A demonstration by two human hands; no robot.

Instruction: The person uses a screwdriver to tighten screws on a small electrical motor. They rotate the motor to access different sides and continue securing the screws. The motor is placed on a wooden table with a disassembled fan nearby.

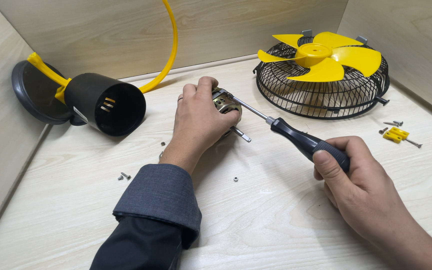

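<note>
The left hand [198, 117] wraps its fingers tight around a small metal motor [225, 102] on the counter [276, 210]. The right hand [356, 175] grips a black screwdriver [301, 141], its tip touching the motor.

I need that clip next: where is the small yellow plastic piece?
In the head view, the small yellow plastic piece lies far right on the table, among loose screws, below the black fan grille.

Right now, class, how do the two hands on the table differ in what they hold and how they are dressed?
The left hand cups a small metal motor; the right hand grips the black handle of a screwdriver. The left hand emerges from a grey cuffed sleeve; the right wrist is bare. Both meet at the motor, where the screwdriver's tip rests.
</note>
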